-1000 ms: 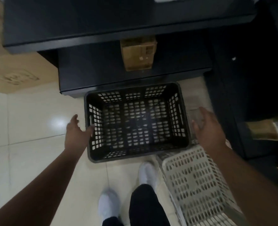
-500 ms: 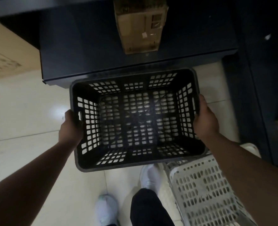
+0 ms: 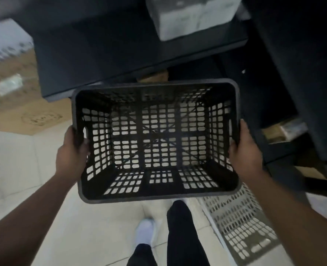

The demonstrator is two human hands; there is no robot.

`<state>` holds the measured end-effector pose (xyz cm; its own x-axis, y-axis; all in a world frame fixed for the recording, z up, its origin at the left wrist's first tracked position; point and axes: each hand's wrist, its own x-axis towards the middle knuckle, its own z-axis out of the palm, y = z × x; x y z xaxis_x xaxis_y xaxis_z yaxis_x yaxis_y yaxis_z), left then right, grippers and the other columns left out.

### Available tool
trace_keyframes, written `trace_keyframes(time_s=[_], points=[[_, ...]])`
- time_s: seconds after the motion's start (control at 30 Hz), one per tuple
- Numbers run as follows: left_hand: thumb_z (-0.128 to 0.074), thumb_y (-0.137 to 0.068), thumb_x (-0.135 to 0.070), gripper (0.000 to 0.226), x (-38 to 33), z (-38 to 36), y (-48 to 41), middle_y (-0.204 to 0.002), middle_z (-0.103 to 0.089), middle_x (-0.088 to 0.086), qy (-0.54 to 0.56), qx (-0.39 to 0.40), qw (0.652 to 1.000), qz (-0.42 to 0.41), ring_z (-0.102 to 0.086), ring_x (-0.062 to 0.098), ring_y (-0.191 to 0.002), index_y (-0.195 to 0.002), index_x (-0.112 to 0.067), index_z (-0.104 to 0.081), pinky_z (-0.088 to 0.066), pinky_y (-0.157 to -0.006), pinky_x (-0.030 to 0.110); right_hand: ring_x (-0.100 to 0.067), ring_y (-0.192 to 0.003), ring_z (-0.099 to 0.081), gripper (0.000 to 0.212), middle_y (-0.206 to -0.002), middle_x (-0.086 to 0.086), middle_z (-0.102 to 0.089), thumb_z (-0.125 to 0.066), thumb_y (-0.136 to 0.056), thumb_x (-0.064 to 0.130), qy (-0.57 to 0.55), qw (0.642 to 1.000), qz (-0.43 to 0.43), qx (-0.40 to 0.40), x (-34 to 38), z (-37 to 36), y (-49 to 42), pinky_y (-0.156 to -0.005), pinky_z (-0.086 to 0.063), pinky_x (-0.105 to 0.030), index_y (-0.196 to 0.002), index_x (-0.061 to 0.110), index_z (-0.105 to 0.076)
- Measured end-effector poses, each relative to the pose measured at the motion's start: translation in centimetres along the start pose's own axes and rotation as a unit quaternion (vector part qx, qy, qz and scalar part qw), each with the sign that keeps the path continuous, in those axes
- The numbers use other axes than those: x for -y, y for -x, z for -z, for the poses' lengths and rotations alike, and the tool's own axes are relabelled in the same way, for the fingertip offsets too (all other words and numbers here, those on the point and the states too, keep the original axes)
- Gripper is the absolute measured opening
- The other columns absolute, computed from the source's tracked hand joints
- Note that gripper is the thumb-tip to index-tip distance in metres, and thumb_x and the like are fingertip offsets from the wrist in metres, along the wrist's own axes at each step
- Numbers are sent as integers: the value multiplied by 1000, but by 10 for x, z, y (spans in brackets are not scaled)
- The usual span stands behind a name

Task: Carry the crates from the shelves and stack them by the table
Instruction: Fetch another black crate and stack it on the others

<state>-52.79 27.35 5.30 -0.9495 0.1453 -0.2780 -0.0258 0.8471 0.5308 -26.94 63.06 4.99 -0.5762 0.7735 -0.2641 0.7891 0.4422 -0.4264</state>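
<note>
An empty black slotted crate (image 3: pixel 157 194) fills the middle of the view, held level above the tiled floor. My left hand (image 3: pixel 71 150) grips its left rim by the handle slot. My right hand (image 3: pixel 244 150) grips the right rim the same way. A white slotted crate (image 3: pixel 239 223) rests on the floor at the lower right, partly under the black crate's near right corner.
Dark shelves (image 3: pixel 120 54) stand just beyond the crate, with a pale box (image 3: pixel 193 14) on top. Cardboard boxes (image 3: pixel 15 89) lie at the left. A dark shelf unit (image 3: pixel 302 73) with small boxes rises at the right. My legs and white shoe (image 3: pixel 145 233) are below.
Both hands reached in from the sides, closed on the black crate's rims and lifted it off the floor. The view has tilted up, showing more of the shelves.
</note>
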Motion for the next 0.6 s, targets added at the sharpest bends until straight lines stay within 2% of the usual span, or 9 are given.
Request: trace_keyframes(time_s=[0.13,0.27,0.33,0.43,0.5,0.6], points=[[-51,-98,-22,39,-54,79,40,-108,-67,17,4,-34,996,-86,-62,44,-92,-136,-21,-41,-40,-70,39,-38,-116,-56,71,-146,-16,-47,-50,-96,10,-67,996,6,-60,17,79,76,-91,-46,-43,-157,19,-15],[-50,-97,-28,24,-97,137,80,-91,-70,12,1,-11,987,-162,-66,37,-79,-120,-28,-44,-49,-69,43,-35,-112,-59,66,-140,-10,-52,-47,-96,15,-106,987,-36,-117,13,148,158,-90,-48,-43,-155,27,-20],[-50,-97,-31,24,-126,153,108,-96,-70,11,-7,6,981,-193,-66,37,-80,-121,-32,-44,-53,-73,49,-36,-114,-58,67,-141,-11,-51,-48,-96,15,-109,982,-56,-146,0,181,202,-91,-48,-44,-155,25,-19],[-51,-96,-30,29,-174,158,160,-103,-70,6,-8,38,971,-237,-67,34,-83,-124,-34,-44,-55,-80,53,-37,-110,-59,67,-143,-11,-50,-47,-97,17,-113,970,-121,-179,-34,224,274,-84,-50,-43,-156,26,-16],[-52,-95,-30,34,-206,150,203,-101,-71,6,-5,64,958,-280,-69,34,-80,-127,-37,-43,-56,-78,52,-35,-105,-62,67,-143,-8,-52,-46,-98,20,-124,958,-161,-201,-69,252,331,-79,-51,-41,-156,30,-14],[-56,-95,-26,43,-250,126,284,-96,-70,4,0,119,934,-338,-69,25,-71,-134,-36,-43,-55,-72,43,-35,-105,-63,67,-145,-6,-51,-45,-98,21,-137,933,-233,-238,-127,286,432,-79,-50,-41,-155,35,-12]])
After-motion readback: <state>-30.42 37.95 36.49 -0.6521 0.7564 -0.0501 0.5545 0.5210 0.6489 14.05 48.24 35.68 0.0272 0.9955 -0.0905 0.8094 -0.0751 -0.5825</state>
